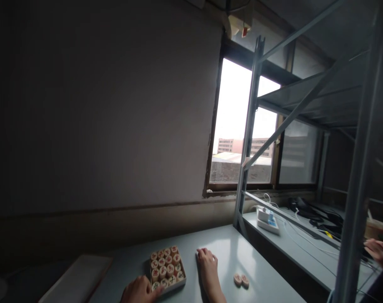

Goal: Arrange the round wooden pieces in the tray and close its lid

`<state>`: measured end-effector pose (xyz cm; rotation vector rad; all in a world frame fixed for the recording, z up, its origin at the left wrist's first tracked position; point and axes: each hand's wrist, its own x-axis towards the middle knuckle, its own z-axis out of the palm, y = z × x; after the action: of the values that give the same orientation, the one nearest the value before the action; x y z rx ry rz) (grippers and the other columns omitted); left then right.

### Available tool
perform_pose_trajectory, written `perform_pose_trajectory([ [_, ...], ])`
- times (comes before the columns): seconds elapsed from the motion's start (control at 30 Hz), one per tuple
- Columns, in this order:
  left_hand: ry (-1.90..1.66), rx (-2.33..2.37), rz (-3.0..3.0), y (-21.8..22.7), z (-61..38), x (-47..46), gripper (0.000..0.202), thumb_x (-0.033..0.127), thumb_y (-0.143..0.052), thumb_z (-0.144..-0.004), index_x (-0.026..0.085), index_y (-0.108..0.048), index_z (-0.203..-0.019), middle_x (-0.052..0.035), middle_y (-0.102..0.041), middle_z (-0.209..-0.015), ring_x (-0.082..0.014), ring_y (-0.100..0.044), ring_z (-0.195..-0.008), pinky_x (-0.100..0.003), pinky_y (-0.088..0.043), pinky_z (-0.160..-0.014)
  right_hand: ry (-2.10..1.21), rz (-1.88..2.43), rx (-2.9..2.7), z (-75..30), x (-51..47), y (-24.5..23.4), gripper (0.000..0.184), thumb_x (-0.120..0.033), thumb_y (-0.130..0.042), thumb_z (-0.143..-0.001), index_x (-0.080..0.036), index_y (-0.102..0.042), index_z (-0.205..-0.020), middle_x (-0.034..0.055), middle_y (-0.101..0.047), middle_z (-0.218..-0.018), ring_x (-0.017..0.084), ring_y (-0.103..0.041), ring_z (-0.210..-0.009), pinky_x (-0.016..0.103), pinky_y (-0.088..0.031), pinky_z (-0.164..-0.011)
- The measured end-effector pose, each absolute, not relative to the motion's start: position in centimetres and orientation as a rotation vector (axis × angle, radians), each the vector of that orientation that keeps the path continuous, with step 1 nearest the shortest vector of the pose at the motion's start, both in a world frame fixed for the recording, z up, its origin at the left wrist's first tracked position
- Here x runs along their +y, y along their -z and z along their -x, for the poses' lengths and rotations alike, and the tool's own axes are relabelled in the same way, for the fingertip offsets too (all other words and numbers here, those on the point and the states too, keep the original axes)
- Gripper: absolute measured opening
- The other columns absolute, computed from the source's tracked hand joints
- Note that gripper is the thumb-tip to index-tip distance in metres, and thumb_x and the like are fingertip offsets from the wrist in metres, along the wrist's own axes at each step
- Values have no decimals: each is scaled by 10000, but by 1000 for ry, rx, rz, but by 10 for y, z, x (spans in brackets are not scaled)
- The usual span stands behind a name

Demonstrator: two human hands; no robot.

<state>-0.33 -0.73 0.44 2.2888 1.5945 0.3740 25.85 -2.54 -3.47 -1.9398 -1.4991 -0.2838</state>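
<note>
A shallow box [178,285] on the pale table holds rows of round wooden Chinese chess pieces [162,261], marked in red and dark characters. My left hand [140,290] is closed at the near left corner of the box, its thumb along the front edge by the nearest pieces; part of this hand is cut off by the frame. To the right of the box, my right hand [207,264] rests on the table with bent, slightly parted fingers, and no held thing shows in it. Two loose Chinese chess pieces [241,280] lie side by side farther right.
At the left lies a flat pale board or folder [79,277]. A metal shelf frame [248,126] rises beyond the table's right edge. Behind it a second desk carries a power strip [267,221], cables and a cup [376,229]. Another person's hand [379,250] is at far right.
</note>
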Motion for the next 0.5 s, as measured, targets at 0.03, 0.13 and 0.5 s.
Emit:
perform_pose_trajectory([
  [0.03,-415,1560,-2236,-3,5,-7,444,520,-333,-774,192,-595,-628,-43,-657,-649,-191,-613,-669,-265,-395,-680,313,1932,-1499,-256,-30,31,319,-128,-350,-817,-245,-602,-975,47,-604,-949,196,-529,-927,352,-314,-852],
  [0.13,-497,1480,-2164,-2,9,-5,523,541,-275,-791,186,-573,-549,-10,-619,-505,-152,-578,-519,-243,-389,-656,358,1887,-1472,-251,-40,17,309,-146,-362,-815,-244,-584,-1006,47,-604,-949,212,-520,-938,409,-257,-910],
  [0.5,-482,1543,-2273,0,11,-2,293,309,-400,-749,186,-638,-630,-15,-662,-652,-155,-582,-734,-221,-342,-668,-93,1552,-1623,-214,-34,1,368,-190,-501,-747,-249,-518,-1110,14,-618,-941,171,-571,-819,281,-391,-757],
])
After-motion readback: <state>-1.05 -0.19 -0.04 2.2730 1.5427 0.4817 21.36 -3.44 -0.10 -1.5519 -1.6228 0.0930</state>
